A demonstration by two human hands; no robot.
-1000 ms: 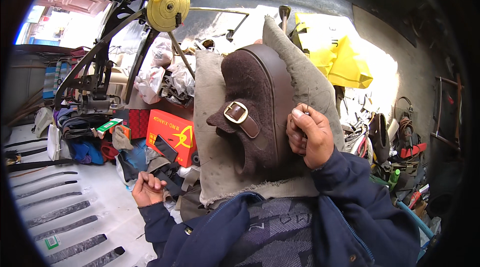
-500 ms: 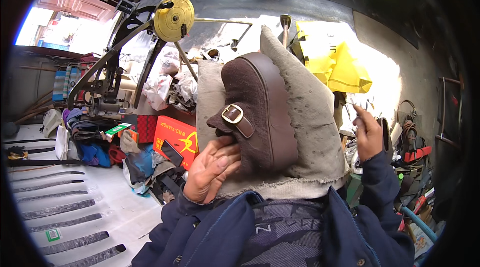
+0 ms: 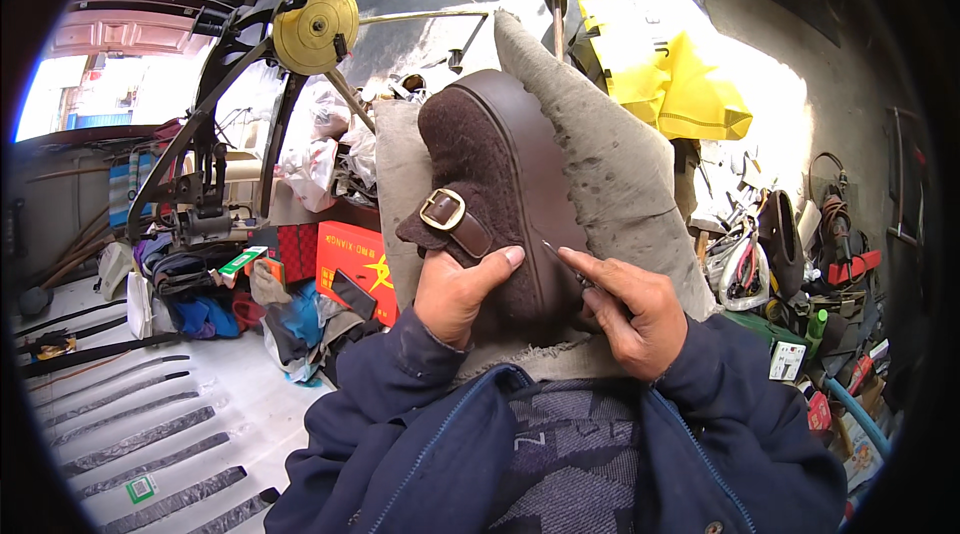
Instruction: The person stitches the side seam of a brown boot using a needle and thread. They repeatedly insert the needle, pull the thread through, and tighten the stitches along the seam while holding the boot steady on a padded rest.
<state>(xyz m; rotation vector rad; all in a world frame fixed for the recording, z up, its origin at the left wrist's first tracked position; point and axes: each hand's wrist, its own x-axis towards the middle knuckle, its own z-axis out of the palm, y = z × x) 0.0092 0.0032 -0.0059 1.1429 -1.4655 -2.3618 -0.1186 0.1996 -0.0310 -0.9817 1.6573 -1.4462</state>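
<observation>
Two hands are at work — one left hand [image 3: 458, 296] and one right hand [image 3: 638, 322] — with one brown shoe [image 3: 510, 194] bearing one buckle [image 3: 442, 210], and one thin pointed tool [image 3: 551, 248]. Around them are one grey cloth [image 3: 622, 179], one yellow bag [image 3: 665, 74], one red box [image 3: 340, 246], one brass-coloured wheel [image 3: 314, 27] and one green bottle [image 3: 816, 325]. At least seven dark strips [image 3: 140, 442] show, one green-and-white label [image 3: 142, 489] among them. The plastic bags [image 3: 310, 174] — overlapping — defy an exact count.

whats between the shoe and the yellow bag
In the head view, a raised part of the grey cloth lies between the shoe and the yellow bag.
</observation>
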